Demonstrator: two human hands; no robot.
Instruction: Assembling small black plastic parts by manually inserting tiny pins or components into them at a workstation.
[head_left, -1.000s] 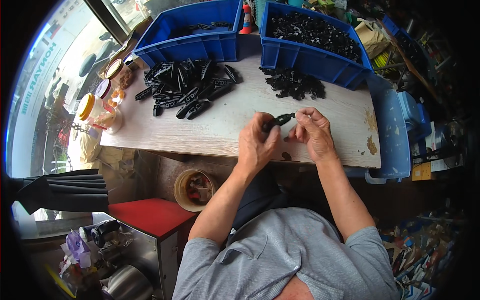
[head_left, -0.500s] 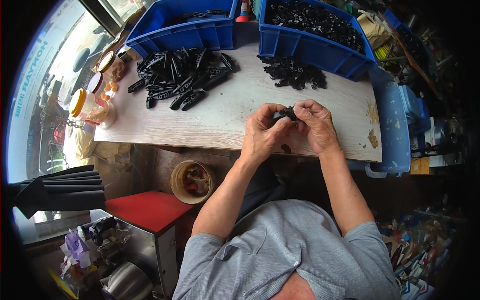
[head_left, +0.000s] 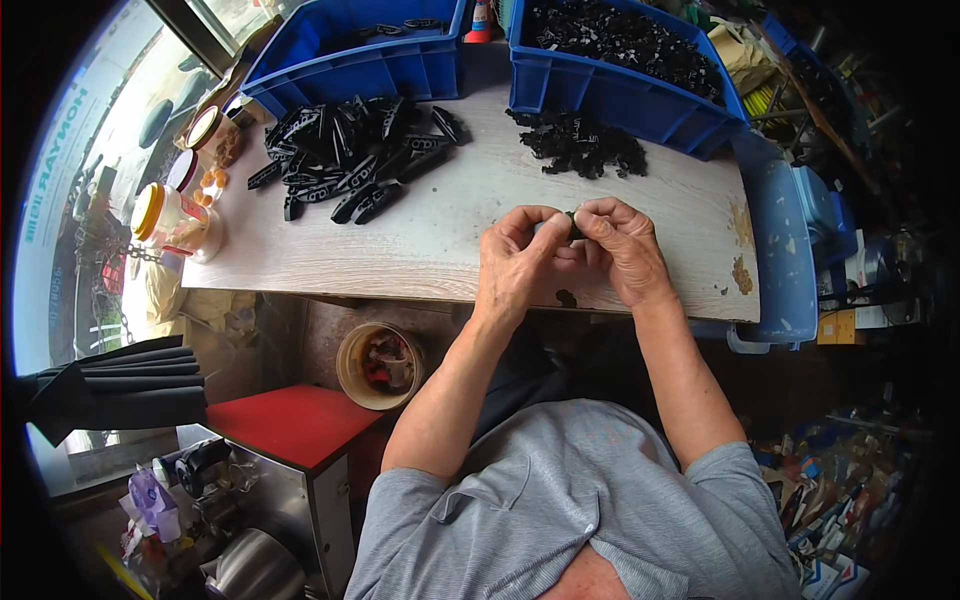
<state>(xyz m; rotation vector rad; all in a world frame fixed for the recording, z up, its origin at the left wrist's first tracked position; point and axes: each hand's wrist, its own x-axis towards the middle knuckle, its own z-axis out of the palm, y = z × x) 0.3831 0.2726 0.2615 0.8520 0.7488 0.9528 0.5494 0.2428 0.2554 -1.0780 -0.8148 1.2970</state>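
Over the front part of the table [head_left: 420, 258], my left hand [head_left: 518, 262] and my right hand [head_left: 628, 252] meet with fingertips pinched together. Between them a small black plastic part [head_left: 573, 226] shows only as a sliver; the fingers cover the rest. Both hands appear closed on this same part. Beyond them to the right lies a loose heap of small black plastic pieces [head_left: 585, 147]. Farther left spreads a pile of long, pointed black plastic housings [head_left: 335, 150] with cut-out slots.
Two blue bins stand at the back: the left bin [head_left: 360, 75] holds some housings, the right bin [head_left: 620, 100] many small black pieces. Lidded jars [head_left: 175, 222] line the left edge. Below are a waste bucket [head_left: 345, 375] and a red-topped cabinet [head_left: 290, 425]. A translucent blue tub [head_left: 785, 250] adjoins the right edge.
The black part, partly visible between my hands before, is now mostly covered by my fingers. My hands have drawn slightly closer together. The whole view has shifted a little.
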